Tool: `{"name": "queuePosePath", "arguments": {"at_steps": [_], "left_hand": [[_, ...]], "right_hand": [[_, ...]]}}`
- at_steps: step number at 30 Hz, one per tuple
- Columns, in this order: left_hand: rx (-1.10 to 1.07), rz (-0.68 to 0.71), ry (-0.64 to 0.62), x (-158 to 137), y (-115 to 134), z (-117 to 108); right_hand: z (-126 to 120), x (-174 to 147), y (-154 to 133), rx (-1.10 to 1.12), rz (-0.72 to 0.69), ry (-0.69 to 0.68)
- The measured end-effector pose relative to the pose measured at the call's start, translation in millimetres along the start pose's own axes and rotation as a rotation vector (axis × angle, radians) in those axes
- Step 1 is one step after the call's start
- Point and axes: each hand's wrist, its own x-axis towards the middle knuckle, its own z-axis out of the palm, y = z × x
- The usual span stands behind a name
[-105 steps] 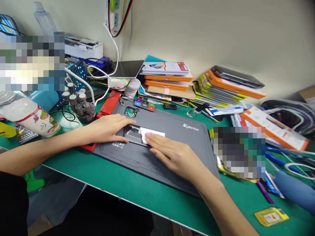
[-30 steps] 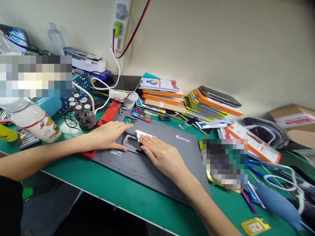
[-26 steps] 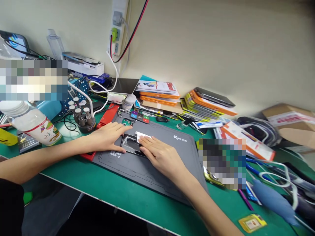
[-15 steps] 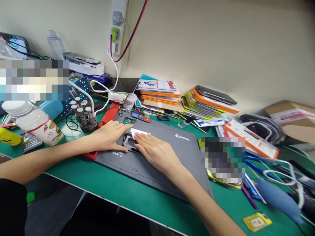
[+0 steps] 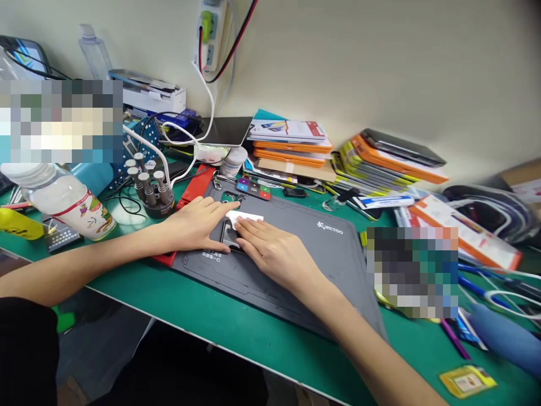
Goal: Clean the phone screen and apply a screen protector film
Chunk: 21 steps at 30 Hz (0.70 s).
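A dark phone with a glossy surface (image 5: 228,235) lies on the grey work mat (image 5: 291,270). My left hand (image 5: 198,225) is at its left side, thumb by the near end and fingers by the far end, bracing it. Folded under the fingertips of my right hand (image 5: 274,245) is a white wipe (image 5: 249,217), pressed on the phone; whether it is paper or cloth I cannot tell. My right hand covers the phone's right part. Just beyond my left fingertips, a small green circuit board (image 5: 230,197) sits on the mat.
Left of the mat stand a screwdriver holder (image 5: 154,197) and a tilted bottle (image 5: 71,206). Stacked orange and white boxes (image 5: 291,146) line the back near the wall. Cables, tools and a yellow lighter (image 5: 467,382) lie at the right on the green table (image 5: 236,316).
The view has shifted a little, so the scene sits slightly higher and farther right. Both hands keep nearly the same place at the phone, the right one still pressing the wipe.
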Motion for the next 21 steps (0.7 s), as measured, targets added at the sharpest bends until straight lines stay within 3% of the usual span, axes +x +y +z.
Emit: {"name": "queuePosePath", "arguments": {"at_steps": [8, 14, 21], "left_hand": [[0.017, 0.035, 0.048, 2.5, 2.3, -1.2], [-0.013, 0.062, 0.050, 3.9, 2.0, -0.1], [-0.041, 0.057, 0.070, 4.3, 6.8, -4.8]], "right_hand": [[2.5, 8.8, -5.1, 0.063, 0.023, -0.047], [-9.9, -7.1, -21.7, 0.047, -0.026, -0.043], [-6.6, 8.8, -2.2, 0.045, -0.065, -0.049]]}}
